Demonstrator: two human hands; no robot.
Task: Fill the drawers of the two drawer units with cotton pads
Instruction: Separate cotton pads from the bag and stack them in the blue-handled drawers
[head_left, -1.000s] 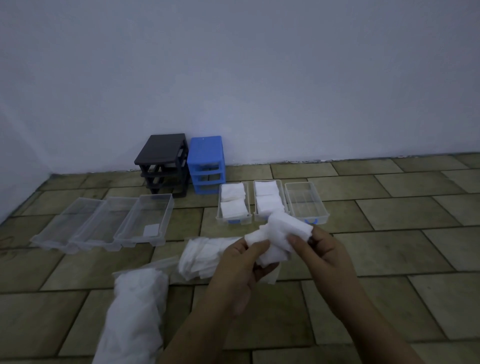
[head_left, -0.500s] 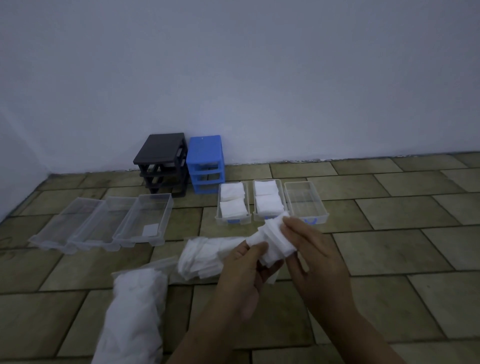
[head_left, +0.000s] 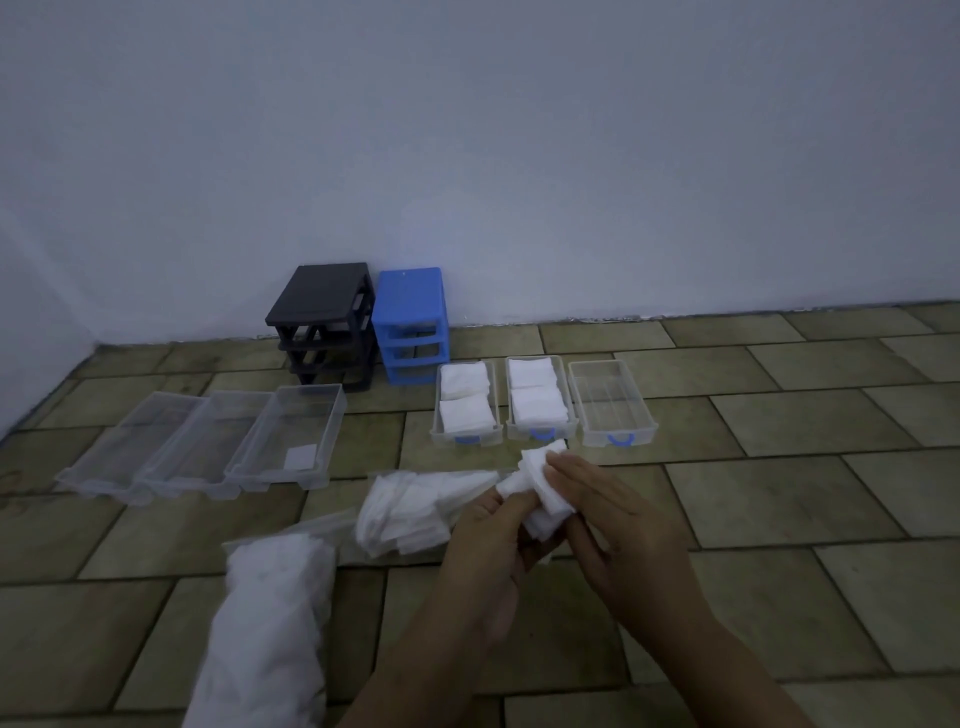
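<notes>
Both hands hold one small stack of white cotton pads (head_left: 543, 486) above the floor. My left hand (head_left: 485, 551) grips its lower end and my right hand (head_left: 608, 512) pinches its upper side. A black drawer unit (head_left: 324, 325) and a blue drawer unit (head_left: 411, 322) stand without drawers by the wall. Three small clear drawers with blue handles lie in front of the blue unit: the left drawer (head_left: 467, 402) and middle drawer (head_left: 540, 397) hold pads, the right drawer (head_left: 610, 402) holds none. Three larger clear drawers (head_left: 208, 441) lie to the left; the rightmost (head_left: 293, 434) holds one pad.
A loose pile of cotton pads (head_left: 415, 506) spills from an open plastic bag just left of my hands. A full bag of pads (head_left: 270, 634) lies at the lower left. The floor is tiled, and a pale wall runs along the back.
My hands have dropped slightly and drawn together. The fanned stack of pads has been squeezed into a tighter bundle, with my right hand now covering more of it.
</notes>
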